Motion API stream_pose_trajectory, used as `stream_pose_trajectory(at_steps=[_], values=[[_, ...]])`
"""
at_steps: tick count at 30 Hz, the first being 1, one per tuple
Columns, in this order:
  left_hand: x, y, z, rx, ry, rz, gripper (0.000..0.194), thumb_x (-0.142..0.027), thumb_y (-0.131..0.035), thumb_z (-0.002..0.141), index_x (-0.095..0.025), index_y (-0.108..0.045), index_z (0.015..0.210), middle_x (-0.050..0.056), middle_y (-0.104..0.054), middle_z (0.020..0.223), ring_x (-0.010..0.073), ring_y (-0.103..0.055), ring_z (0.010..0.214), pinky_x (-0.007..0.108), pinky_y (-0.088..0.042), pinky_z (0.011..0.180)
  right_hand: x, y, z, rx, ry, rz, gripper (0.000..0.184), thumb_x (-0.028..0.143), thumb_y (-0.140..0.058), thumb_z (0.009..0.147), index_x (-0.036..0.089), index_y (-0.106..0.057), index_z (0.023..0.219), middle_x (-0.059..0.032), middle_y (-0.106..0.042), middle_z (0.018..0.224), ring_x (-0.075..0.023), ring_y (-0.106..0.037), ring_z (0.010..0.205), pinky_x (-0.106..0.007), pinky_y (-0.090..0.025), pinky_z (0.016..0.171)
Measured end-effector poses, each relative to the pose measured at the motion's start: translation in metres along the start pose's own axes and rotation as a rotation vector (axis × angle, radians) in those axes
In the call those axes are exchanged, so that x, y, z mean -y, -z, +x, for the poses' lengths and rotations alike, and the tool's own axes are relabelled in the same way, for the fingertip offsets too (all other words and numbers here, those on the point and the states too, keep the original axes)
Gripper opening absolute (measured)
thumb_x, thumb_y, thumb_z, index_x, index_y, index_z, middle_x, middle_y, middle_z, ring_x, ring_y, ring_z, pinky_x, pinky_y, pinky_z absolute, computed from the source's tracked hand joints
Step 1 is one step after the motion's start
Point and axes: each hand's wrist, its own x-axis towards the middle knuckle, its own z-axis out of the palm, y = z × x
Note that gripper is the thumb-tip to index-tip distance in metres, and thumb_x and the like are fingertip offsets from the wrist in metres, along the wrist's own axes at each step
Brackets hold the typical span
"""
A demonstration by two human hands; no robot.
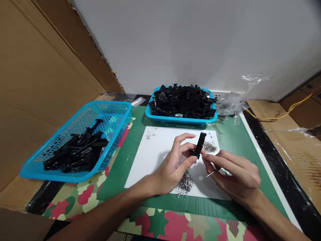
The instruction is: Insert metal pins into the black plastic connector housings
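The fingers of my left hand (173,164) are pinched on a small black piece (201,142) — it stands up, leaning a bit, over the white sheet (155,160). My thumb is at its low end and my pointing finger sticks out free, maybe so the top is not in my way. I think I hold it up in the air so I can see it from the side.

The fingers of my right hand (233,167) are bent in close to the low end. A thin metal rod (209,174) pokes out under them, so I seem to be gripping it. If there is some tiny bit in my fingertips too, I cannot tell.

The near heap of bent metal bits (185,183) and the far heap (210,146) are close to my hands, so I would not have to reach far. The white sheet likely makes them easy to see. More black parts fill the back basket (180,119) and lie in the left basket (75,180) — both near enough to reach, I guess.
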Motion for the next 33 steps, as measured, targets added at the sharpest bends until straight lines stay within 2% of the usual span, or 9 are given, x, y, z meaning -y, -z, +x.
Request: stream_pose_trajectory(at_steps=[3,8,15,20,24,29,33], values=[[-0.001,0.002,0.000,0.017,0.001,0.075,0.057,-0.031,-0.054,0.108,-0.031,-0.028,0.159,0.009,-0.067,0.129,0.0214,-0.065,0.114,0.035,-0.051,0.096,-0.001,0.000,-0.001,0.013,0.000,0.029,0.022,-0.001,-0.069,0.091,0.016,-0.074,0.105,0.0018,-0.061,0.066,-0.0097,-0.051,0.055,-0.023,-0.044,0.053],[0.003,0.005,0.000,0.024,-0.017,0.223,0.049,-0.034,-0.052,0.108,-0.027,-0.045,0.156,0.010,-0.060,0.148,0.0259,-0.061,0.129,0.042,-0.048,0.113,0.000,0.002,0.001,0.036,0.036,-0.024,0.018,0.000,-0.067,0.092,0.015,-0.073,0.101,0.0010,-0.060,0.066,-0.0096,-0.052,0.054,-0.023,-0.042,0.050],[0.003,0.006,0.000,0.043,-0.059,0.248,0.049,-0.029,-0.050,0.108,-0.027,-0.047,0.157,0.008,-0.052,0.159,0.0274,-0.052,0.145,0.043,-0.041,0.124,0.000,0.004,0.000,0.074,0.003,0.062,0.020,0.002,-0.064,0.095,0.016,-0.073,0.105,0.0007,-0.062,0.067,-0.0095,-0.056,0.055,-0.022,-0.046,0.052],[0.002,0.008,0.001,0.112,-0.121,0.291,0.052,-0.024,-0.047,0.109,-0.029,-0.043,0.160,0.007,-0.050,0.161,0.0266,-0.050,0.146,0.043,-0.040,0.125,-0.001,0.002,-0.002,0.087,0.018,0.066,0.019,0.001,-0.066,0.092,0.014,-0.074,0.104,-0.0014,-0.064,0.070,-0.0108,-0.055,0.056,-0.023,-0.045,0.052],[0.000,0.008,0.001,0.135,-0.115,0.280,0.053,-0.022,-0.046,0.109,-0.030,-0.041,0.161,0.006,-0.050,0.161,0.0256,-0.049,0.147,0.043,-0.039,0.126,-0.002,0.004,0.003,0.107,-0.026,0.151,0.020,-0.001,-0.065,0.092,0.014,-0.075,0.102,-0.0029,-0.067,0.072,-0.0112,-0.058,0.057,-0.023,-0.048,0.053],[-0.002,0.008,0.002,0.135,-0.103,0.245,0.052,-0.024,-0.047,0.109,-0.031,-0.042,0.160,0.006,-0.053,0.159,0.0267,-0.049,0.148,0.045,-0.040,0.125,-0.003,0.009,0.008,0.141,-0.125,0.244,0.019,0.004,-0.064,0.094,0.016,-0.077,0.102,-0.0040,-0.069,0.074,-0.0130,-0.062,0.059,-0.024,-0.050,0.052],[0.000,0.008,0.003,0.124,-0.084,0.215,0.050,-0.029,-0.048,0.109,-0.030,-0.044,0.159,0.007,-0.054,0.158,0.0266,-0.048,0.148,0.045,-0.038,0.126,-0.004,0.013,0.009,0.155,-0.129,0.225,0.019,0.009,-0.066,0.096,0.018,-0.079,0.106,-0.0054,-0.071,0.079,-0.0143,-0.066,0.063,-0.025,-0.054,0.055]])
